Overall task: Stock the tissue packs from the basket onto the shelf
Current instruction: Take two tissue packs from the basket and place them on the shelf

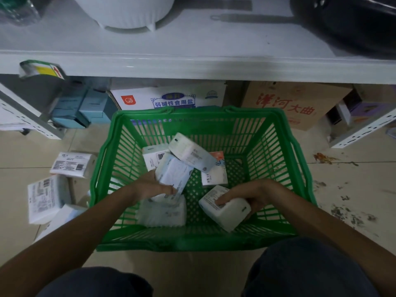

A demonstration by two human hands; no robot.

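Head view, looking down into green basket point(276, 146) on tiled floor point(353, 179), under a white shelf point(192, 65).

Right hand point(246, 196) curls round a white tissue pack point(225, 207) at basket's near right; fingers wrapped over its top, thumb hidden. Pack's long axis runs diagonal, far-left to near-right, and it's tilted w/ one end raised.

Left hand point(154, 185) holds a bluish-white pack point(173, 174) just beyond its fingers, fingers curled on the near end; long axis slants away from hand toward far right. Grip partly blurred, so can't tell how tight. Directly under left hand lies a blurry clear-wrapped pack point(160, 213), long axis roughly left-right, flat on basket bottom.

Beyond both hands, approx. mid-basket: a tilted white pack point(192, 155) lying across the others, a boxy pack w/ barcode point(153, 155) partly under it, and a white-and-orange pack point(215, 172) between the hands, farther in, mostly covered.

Outside basket, left of left hand: loose packs on floor point(72, 165), labels up; one nearest the forearm is cut off by the arm. Print too small to read.

Beyond basket under shelf: white carton point(171, 97) w/ blue lettering, brown carton point(300, 103) w/ red lettering. On shelf top, a white ribbed container point(126, 11) and a dark pan point(353, 22), both cut off by frame edge. Dark stains on floor right of right hand.
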